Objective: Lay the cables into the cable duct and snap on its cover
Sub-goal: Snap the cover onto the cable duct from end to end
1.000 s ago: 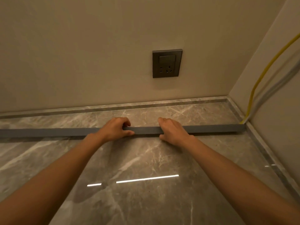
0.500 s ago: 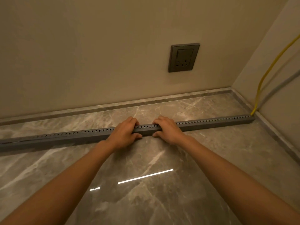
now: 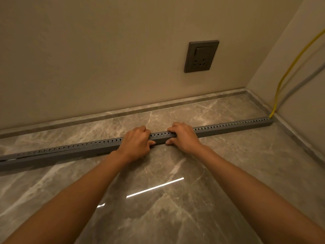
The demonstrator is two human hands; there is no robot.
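A long grey cable duct (image 3: 232,127) lies across the marble floor from the left edge to the right wall, its slotted side facing up and back. My left hand (image 3: 136,142) grips the duct near its middle, fingers curled over the top, thumb on the front face. My right hand (image 3: 182,136) grips it just to the right in the same way. A yellow cable (image 3: 288,71) runs down the right wall and enters the duct's right end. A grey cable (image 3: 302,80) runs beside it on the wall. At the far left the cover looks slightly apart from the duct.
A dark wall socket with a switch (image 3: 201,56) sits on the back wall above the duct. A stone skirting (image 3: 158,107) runs along the back and right walls. The glossy floor (image 3: 158,199) in front of the duct reflects a light strip.
The duct has rolled so that its row of slots shows on top, where a second ago only a plain face showed. Both hands stay on its middle. My view has shifted left and closer.
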